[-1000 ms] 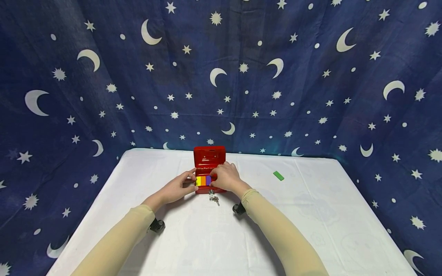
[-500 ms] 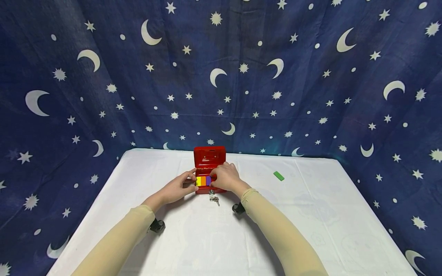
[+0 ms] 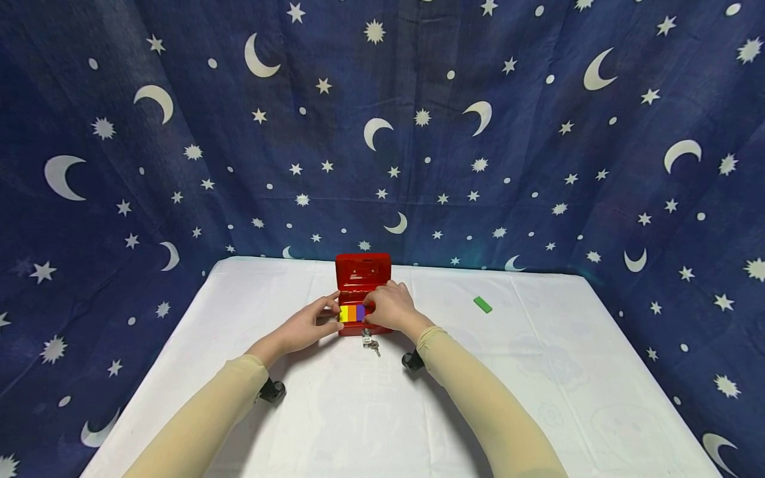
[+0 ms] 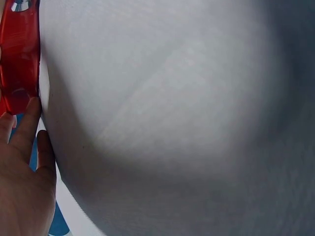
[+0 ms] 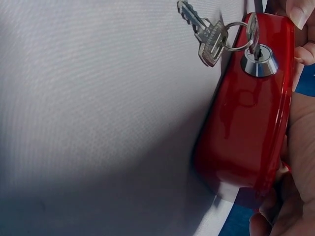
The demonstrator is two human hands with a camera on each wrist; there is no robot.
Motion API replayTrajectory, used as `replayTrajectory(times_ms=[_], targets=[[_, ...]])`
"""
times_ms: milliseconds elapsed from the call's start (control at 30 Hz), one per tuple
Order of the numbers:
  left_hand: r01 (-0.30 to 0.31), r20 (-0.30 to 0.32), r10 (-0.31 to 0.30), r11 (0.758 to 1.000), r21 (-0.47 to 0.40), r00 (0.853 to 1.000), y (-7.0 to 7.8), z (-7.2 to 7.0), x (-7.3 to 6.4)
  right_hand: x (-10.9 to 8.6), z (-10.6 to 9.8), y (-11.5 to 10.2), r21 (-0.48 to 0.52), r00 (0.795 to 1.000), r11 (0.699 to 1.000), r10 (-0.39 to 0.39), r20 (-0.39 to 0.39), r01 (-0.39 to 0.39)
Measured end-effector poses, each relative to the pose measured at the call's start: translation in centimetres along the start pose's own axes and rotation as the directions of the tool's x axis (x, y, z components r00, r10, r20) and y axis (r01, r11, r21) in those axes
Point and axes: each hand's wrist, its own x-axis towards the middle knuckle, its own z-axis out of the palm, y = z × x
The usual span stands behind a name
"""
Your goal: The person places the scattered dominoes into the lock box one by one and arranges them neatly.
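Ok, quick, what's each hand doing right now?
Left hand: open, touching the red box at its left end.
Right hand: at the purple block; can't tell whether it grips anything.

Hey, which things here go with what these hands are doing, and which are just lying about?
Likely in use:
open red box
yellow block, orange block, purple block, inside it
left hand, at the box's left end
right hand, at the purple block

Likely unused:
keys, one in the box's lock
green block, apart on the table, perhaps related
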Motion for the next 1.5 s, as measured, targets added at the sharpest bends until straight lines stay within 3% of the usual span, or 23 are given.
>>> replayTrajectory(times_ms=[1133,1500], targets=[[0.007,-0.003,-0.007,1.000,0.000,1.000,-0.1,0.0,0.2,0.0,-0.1,0.2,0.027,1.000,1.000,-0.002,0.005,0.002],[-0.016,-0.010,0.017,0.998,0.061,1.000,-0.3,-0.1,0.4,-1.1,-0.6,0.9,0.108,0.998,0.994,-0.008,-0.056,0.014]])
